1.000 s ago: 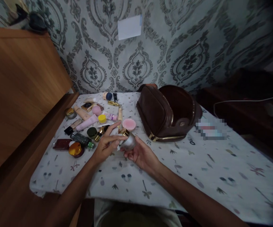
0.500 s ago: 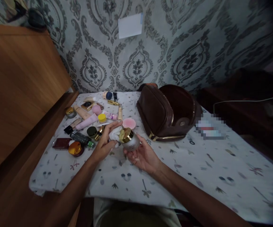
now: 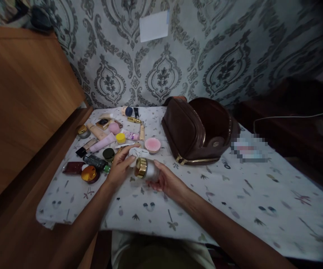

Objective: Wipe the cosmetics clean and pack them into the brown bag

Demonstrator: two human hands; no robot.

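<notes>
Lying sideways in right hand point(image 3: 165, 180) — gold-lidded jar point(image 3: 146, 169), white cloth point(image 3: 137, 153) pinched by left hand point(image 3: 119, 169).

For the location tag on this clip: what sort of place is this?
Probably a room in a home, at a table used for makeup. Patterned damask wallpaper behind, a printed tablecloth, scattered cosmetics beside an open brown bag, and a wooden cabinet on the left.
</notes>
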